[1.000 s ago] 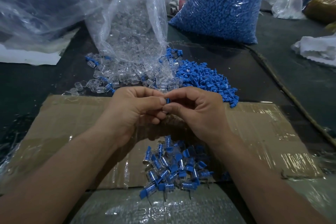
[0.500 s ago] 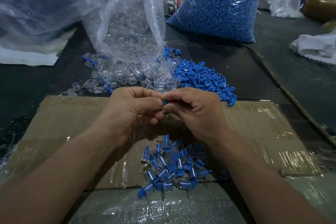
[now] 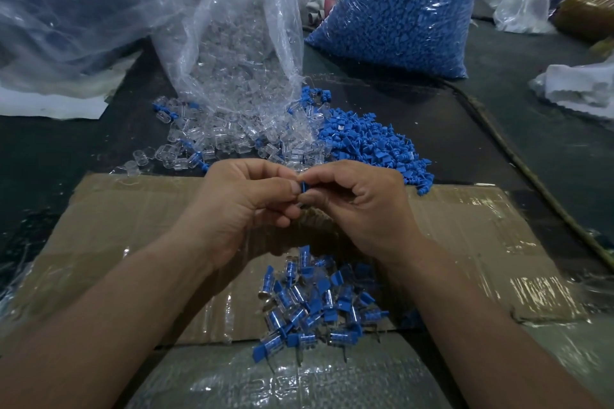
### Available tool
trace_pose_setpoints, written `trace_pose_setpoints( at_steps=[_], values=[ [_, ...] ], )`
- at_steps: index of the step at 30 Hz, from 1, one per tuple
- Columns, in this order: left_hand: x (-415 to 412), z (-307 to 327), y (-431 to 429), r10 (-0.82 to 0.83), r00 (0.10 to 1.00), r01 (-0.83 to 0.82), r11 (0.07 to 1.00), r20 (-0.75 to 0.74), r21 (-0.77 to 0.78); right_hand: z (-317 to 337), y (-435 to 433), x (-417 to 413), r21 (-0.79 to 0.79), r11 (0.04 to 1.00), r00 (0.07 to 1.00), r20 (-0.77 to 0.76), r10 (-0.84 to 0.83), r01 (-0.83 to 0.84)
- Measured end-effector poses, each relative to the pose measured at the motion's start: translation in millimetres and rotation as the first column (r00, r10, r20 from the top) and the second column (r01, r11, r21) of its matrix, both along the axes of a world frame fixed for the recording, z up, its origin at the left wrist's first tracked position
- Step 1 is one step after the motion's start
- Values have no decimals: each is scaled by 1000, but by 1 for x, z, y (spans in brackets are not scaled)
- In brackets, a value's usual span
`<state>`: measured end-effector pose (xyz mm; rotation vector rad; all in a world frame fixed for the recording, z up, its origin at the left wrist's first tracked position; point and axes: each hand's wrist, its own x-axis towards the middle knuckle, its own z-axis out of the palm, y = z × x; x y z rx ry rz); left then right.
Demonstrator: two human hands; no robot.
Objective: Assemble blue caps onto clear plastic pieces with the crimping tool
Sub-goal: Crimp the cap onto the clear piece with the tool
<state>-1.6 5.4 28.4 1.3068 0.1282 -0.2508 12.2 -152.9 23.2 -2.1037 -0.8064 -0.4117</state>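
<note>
Barely anything's shifted, left hand (image 3: pixel 246 206) and right hand (image 3: pixel 362 206) still pinching one blue cap (image 3: pixel 304 189) between their thumbs, right by the finished pile (image 3: pixel 315 305), probably so done pieces just drop there.

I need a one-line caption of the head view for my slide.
Left hand and right hand pinch a blue cap over taped cardboard, near a pile of assembled pieces.

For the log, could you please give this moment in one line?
left hand, right hand: pinch blue cap | assembled pile: on cardboard
</note>
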Motion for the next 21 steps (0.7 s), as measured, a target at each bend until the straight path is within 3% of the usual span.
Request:
trace_pose_setpoints(
  at_steps=[5, 10, 14, 17, 21],
  values=[
    [1, 1, 4, 40, 999, -40, 998, 7, -51, 9, -6, 2, -104, 992, 962, -257, -97, 72],
    [8, 0, 8, 110, 994, -109, 993, 22, -50, 16, -35, 12, -328, 937, 831, -484, -272, 116],
    [8, -1, 7, 117, 992, -114, 991, 42, -66, 20, -45, 13, -410, 912, 818, -520, -246, 14],
    [8, -2, 8, 120, 992, -116, 989, 47, -89, 23, -49, 12, -543, 832, 821, -523, -231, -112],
    [8, -3, 8, 121, 991, -116, 990, 55, -86, 23, -47, 10, -637, 765, 841, -461, -283, -92]
  ],
)
